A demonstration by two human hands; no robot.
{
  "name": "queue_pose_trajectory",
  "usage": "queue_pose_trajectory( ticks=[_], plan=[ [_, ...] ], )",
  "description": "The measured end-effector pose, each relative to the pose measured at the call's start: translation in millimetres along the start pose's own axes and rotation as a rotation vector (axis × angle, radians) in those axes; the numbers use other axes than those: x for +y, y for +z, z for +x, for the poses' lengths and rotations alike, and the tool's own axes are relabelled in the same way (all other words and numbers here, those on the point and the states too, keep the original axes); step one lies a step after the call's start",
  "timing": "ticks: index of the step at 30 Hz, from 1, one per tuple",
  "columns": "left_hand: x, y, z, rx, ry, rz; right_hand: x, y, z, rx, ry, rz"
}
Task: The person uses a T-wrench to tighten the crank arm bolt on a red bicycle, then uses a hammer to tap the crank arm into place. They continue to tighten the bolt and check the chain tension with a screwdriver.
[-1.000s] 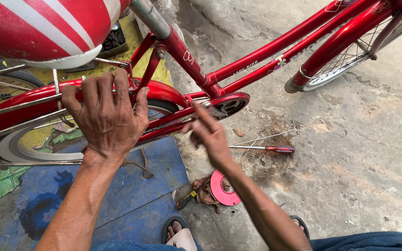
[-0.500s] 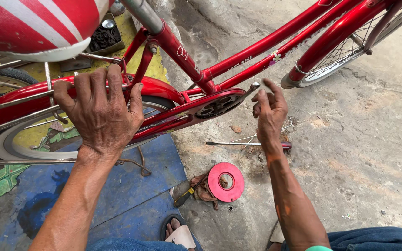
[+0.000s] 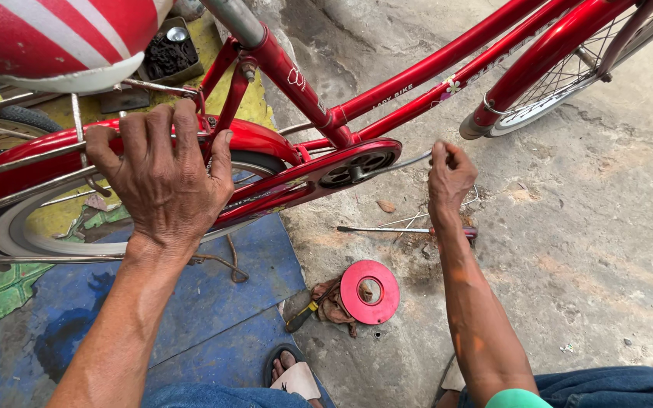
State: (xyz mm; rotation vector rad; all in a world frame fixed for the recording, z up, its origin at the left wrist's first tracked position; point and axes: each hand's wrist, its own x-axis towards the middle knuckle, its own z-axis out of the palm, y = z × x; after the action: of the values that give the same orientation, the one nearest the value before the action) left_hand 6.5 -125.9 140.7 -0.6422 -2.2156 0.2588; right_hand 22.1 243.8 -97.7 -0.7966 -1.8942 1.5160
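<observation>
One red bicycle (image 3: 387,98) is seen from above, standing on a concrete floor (image 3: 606,249). The left hand (image 3: 164,177) is laid on the red rear mudguard (image 3: 255,140), its fingers (image 3: 126,136) spread wide and curled over the top of the guard and the chrome rack rods beside it; nothing is gripped between them. The right hand (image 3: 447,174) is held to the right of the red chain guard (image 3: 326,174), its fingers pinched closed on the end of a thin metal crank arm (image 3: 398,162) that runs left to the centre of the chainwheel.

One screwdriver with a dark red handle (image 3: 406,230) lies on the floor just near of the right hand. One round red disc with a centre hole (image 3: 369,292) lies nearer still, touching a bundle of rag and a yellow-handled tool (image 3: 319,306). One blue mat (image 3: 213,302) covers the floor at the near left, with one sandalled foot (image 3: 292,374) at its near edge. One red-and-white saddle (image 3: 62,38) is seen at the far left, and two wheels are partly in view: the rear wheel (image 3: 32,230) and the front wheel (image 3: 561,83).
</observation>
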Motion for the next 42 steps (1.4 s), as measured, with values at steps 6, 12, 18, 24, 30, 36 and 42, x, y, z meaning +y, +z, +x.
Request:
queue_pose_trajectory(
  ticks=[6,12,18,24,30,36,42],
  plan=[
    [-0.4,3.3,-2.3,0.002,-0.003,-0.004,33.0,20.4,-20.6,0.003,0.138,-0.090],
    [-0.5,6.1,-5.6,-0.037,-0.017,-0.011,36.1,46.9,-62.3,-0.351,0.401,-0.144],
    [-1.9,8.6,-6.8,-0.008,0.013,0.013,26.7,71.3,-104.6,-0.725,0.499,-0.085],
    [-3.5,11.3,-6.2,-0.034,0.016,0.015,-12.6,100.3,-151.3,-1.056,0.480,0.173],
    [-5.3,11.2,-5.4,-0.005,0.048,0.069,-63.7,91.7,-166.3,-1.107,0.355,0.652],
    [-6.0,12.0,-6.4,-0.038,0.031,0.044,-105.9,75.5,-137.3,-0.896,0.010,0.513],
    [-4.3,10.8,-6.0,0.004,0.039,0.034,-112.0,63.0,-125.2,-0.532,-0.437,0.059]
  ],
)
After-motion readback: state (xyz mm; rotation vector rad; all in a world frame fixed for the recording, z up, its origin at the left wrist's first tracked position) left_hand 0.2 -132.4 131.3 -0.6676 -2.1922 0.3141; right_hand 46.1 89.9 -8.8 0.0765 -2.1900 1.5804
